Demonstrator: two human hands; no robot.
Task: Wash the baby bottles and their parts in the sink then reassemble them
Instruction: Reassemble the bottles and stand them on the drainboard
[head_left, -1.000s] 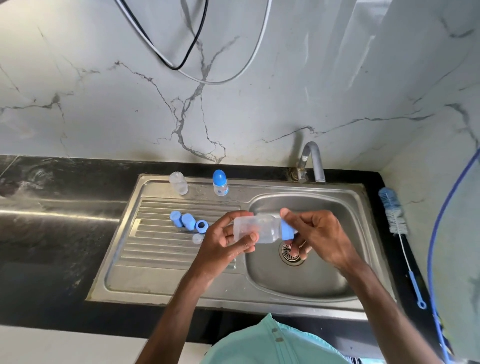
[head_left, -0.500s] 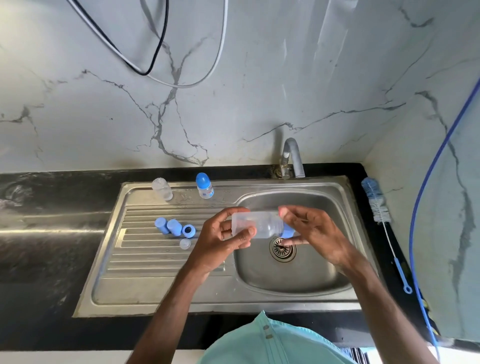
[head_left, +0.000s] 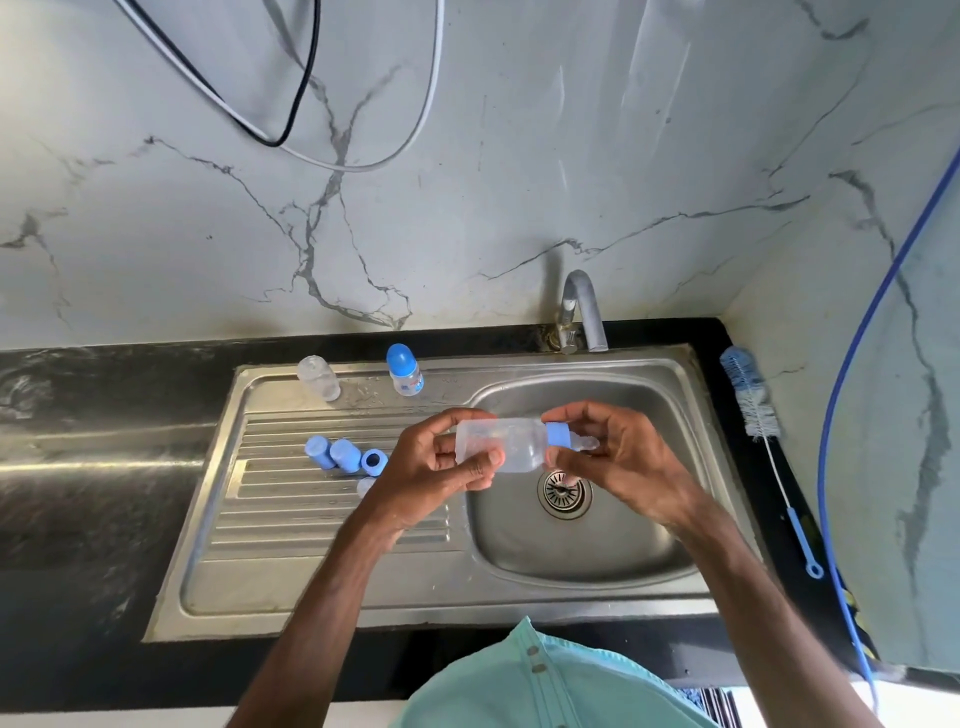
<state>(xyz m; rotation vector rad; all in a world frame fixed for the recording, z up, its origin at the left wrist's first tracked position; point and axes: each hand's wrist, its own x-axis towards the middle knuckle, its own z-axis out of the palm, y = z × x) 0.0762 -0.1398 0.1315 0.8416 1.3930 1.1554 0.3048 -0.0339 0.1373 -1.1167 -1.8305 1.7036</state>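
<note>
Currently, item by item:

- Clear bottle (head_left: 504, 446): held level above the left edge of the sink (head_left: 571, 551) basin, base pointing left.
- Left hand (head_left: 441, 467): fingers and thumb curled round the bottle's base end.
- Right hand (head_left: 623, 457): thumb and fingertips pinch the blue collar (head_left: 557, 434) at the neck; a clear teat (head_left: 584, 443) sticks out of it to the right.
- Draining board (head_left: 311, 519): two blue caps (head_left: 332, 453) lying touching, a blue ring (head_left: 374, 461) just beside them, and a small clear piece (head_left: 365, 486) partly hidden behind the left wrist.
- Back rim: an open bottle (head_left: 318, 378) and a capped bottle (head_left: 404, 370), both upright and apart.
- Tap (head_left: 582, 306): behind the basin.
- Black bench (head_left: 104, 493): a bottle brush (head_left: 753, 405) lies right of the sink.
</note>
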